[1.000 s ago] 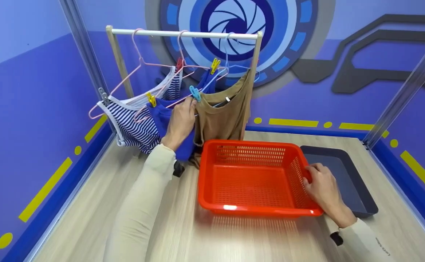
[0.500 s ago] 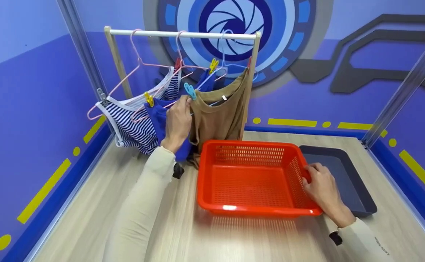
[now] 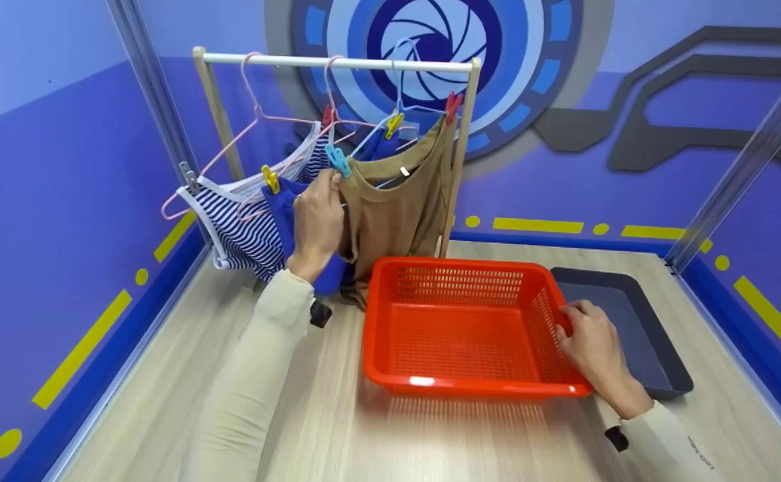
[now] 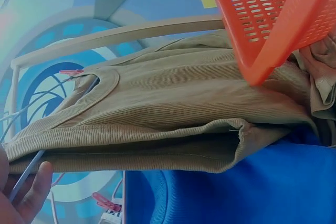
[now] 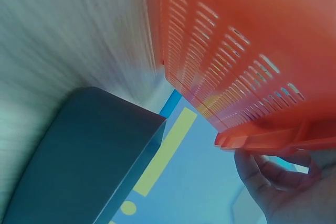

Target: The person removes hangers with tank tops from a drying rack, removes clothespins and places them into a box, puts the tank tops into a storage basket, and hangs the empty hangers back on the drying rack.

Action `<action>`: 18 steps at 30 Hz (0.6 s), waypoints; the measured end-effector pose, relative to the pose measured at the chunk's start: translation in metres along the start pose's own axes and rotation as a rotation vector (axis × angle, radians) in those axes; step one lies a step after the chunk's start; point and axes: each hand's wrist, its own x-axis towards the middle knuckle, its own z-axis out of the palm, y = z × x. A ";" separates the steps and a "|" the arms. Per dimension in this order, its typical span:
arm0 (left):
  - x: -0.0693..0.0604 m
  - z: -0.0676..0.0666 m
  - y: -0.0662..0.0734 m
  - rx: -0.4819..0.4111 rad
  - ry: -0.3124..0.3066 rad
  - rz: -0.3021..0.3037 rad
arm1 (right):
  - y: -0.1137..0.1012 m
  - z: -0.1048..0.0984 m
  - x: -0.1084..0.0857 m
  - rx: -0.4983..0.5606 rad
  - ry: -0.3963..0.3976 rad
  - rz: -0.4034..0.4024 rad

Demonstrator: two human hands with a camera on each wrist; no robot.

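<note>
A brown top (image 3: 397, 214) hangs from a light blue hanger (image 3: 400, 87) at the rack's right end, with a blue clip (image 3: 338, 161) and a red clip (image 3: 454, 107) on it. My left hand (image 3: 318, 217) pinches the left shoulder of this top and its hanger just below the blue clip; in the left wrist view the fingers (image 4: 39, 187) lie round the hanger's end. My right hand (image 3: 593, 345) grips the right rim of the red basket (image 3: 477, 387), which has nothing in it.
The rack's white bar (image 3: 296, 61) also carries a striped top (image 3: 243, 224) and a blue garment (image 3: 290, 207), on pink hangers with clips. A dark grey tray (image 3: 638, 321) lies right of the basket. Walls stand at the back and both sides.
My left hand has moved a little left and up with the brown top's shoulder, and the blue hanger's hook has shifted left along the bar. My right hand and the basket stay put.
</note>
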 end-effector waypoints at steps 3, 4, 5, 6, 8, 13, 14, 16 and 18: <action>-0.001 -0.006 0.000 -0.002 0.015 0.005 | -0.001 -0.001 0.001 0.001 -0.005 0.006; -0.002 -0.008 -0.001 0.001 0.019 0.008 | -0.001 -0.001 0.001 0.003 -0.006 0.007; -0.002 -0.010 -0.001 0.002 0.023 0.010 | -0.001 -0.001 0.001 0.003 -0.006 0.007; -0.003 -0.012 -0.001 0.005 0.027 0.013 | -0.001 -0.001 0.001 0.005 -0.006 0.008; -0.005 -0.016 -0.001 -0.004 0.033 0.015 | -0.001 -0.001 0.001 0.007 -0.003 0.006; -0.009 -0.023 0.001 -0.005 0.043 0.035 | 0.000 0.000 0.001 0.011 0.002 0.005; -0.011 -0.025 0.001 0.002 0.049 0.041 | 0.000 0.000 0.001 0.010 0.002 0.006; -0.014 -0.027 0.002 0.015 0.063 0.052 | 0.000 0.000 0.000 0.012 0.000 0.006; -0.017 -0.029 0.002 0.024 0.081 0.061 | -0.001 0.000 0.000 0.013 0.000 0.007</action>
